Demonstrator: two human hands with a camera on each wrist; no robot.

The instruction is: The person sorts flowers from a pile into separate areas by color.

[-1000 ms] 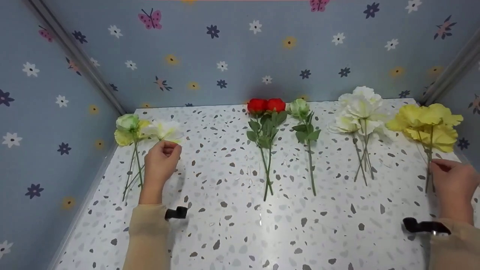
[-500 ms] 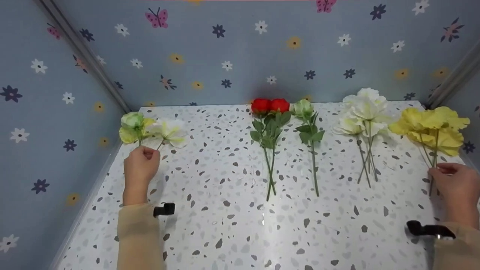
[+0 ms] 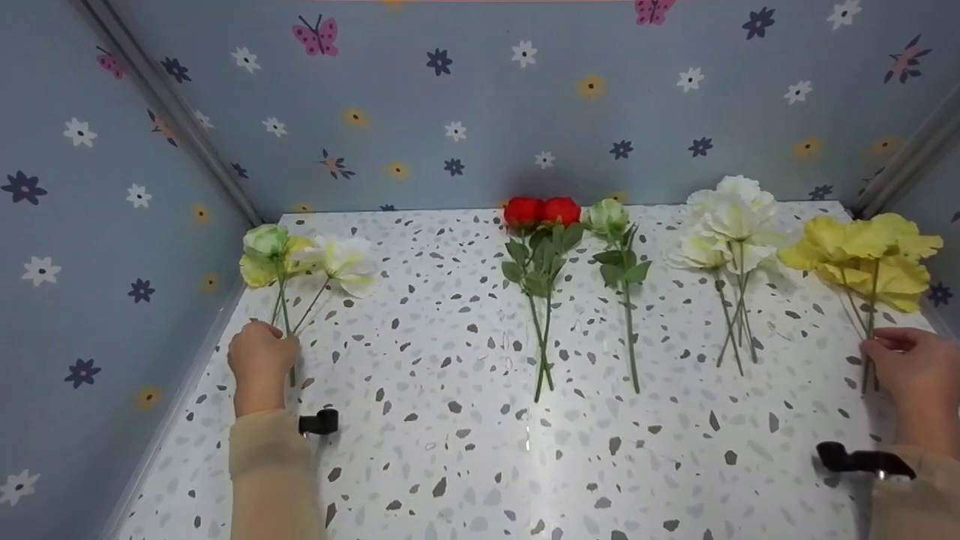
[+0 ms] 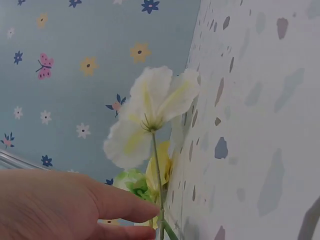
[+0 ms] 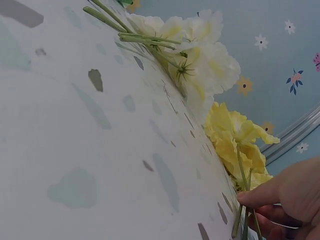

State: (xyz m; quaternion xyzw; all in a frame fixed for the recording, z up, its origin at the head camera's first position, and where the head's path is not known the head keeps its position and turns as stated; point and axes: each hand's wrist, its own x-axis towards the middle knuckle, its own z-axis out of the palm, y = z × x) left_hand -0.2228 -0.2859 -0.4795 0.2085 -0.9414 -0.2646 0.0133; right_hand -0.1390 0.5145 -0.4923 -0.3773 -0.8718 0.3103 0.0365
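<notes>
In the head view my left hand [image 3: 262,358] is at the stems of a small bunch at the left, its curled fingers around them. That bunch has a pale green flower [image 3: 265,241], a yellow flower [image 3: 256,272] and a white flower [image 4: 150,115]. Thumb and finger tips meet at the stems in the left wrist view; the exact contact is partly hidden. On the far right, my right hand [image 3: 916,366] pinches the thin stems of the yellow flowers [image 3: 862,251] between thumb and fingers. In the right wrist view those stems [image 5: 245,215] cross at the fingertips.
Between the hands lie two red flowers [image 3: 541,214] with leafy stems, a pale green flower [image 3: 607,217] and several white flowers [image 3: 731,217]. A flower-patterned back wall [image 3: 480,97] and a left side wall [image 3: 75,300] border the speckled tabletop [image 3: 450,337].
My left hand has come from beside the white flower, leftward and then down along the stems of the left bunch. My right hand stays at the yellow flowers' stems.
</notes>
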